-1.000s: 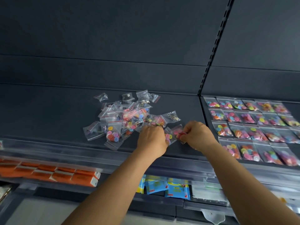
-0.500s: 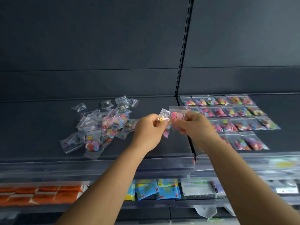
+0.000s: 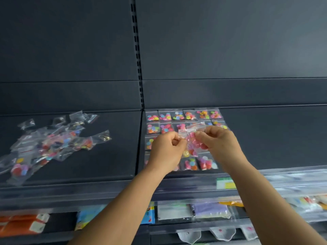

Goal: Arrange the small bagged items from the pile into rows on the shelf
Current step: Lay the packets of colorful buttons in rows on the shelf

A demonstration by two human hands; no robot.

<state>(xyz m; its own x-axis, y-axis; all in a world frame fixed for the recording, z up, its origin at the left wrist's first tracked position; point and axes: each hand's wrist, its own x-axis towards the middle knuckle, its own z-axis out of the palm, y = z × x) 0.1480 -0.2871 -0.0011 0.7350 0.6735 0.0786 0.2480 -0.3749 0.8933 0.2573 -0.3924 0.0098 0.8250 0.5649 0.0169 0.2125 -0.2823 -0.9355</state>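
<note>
Both hands hold small clear bags of coloured buttons (image 3: pixel 192 138) in the air above the right shelf section. My left hand (image 3: pixel 167 152) pinches the bags' left edge and my right hand (image 3: pixel 218 142) pinches their right side. Under the hands lie several bags set out in rows (image 3: pixel 178 116) on the dark shelf (image 3: pixel 265 138); the hands hide part of the middle rows. A loose pile of bags (image 3: pixel 53 144) lies on the left shelf section.
A slotted upright (image 3: pixel 138 68) divides the two shelf sections. Clear plastic rails (image 3: pixel 70 190) run along the shelf fronts. Below hang orange packs (image 3: pixel 21 225), blue packs (image 3: pixel 149 215) and a purple pack (image 3: pixel 210 210). Right of the rows is bare dark shelf.
Both hands lifted bags off the pile's right edge and carried them right, over the rows. The view swung right, so the pile sits at far left.
</note>
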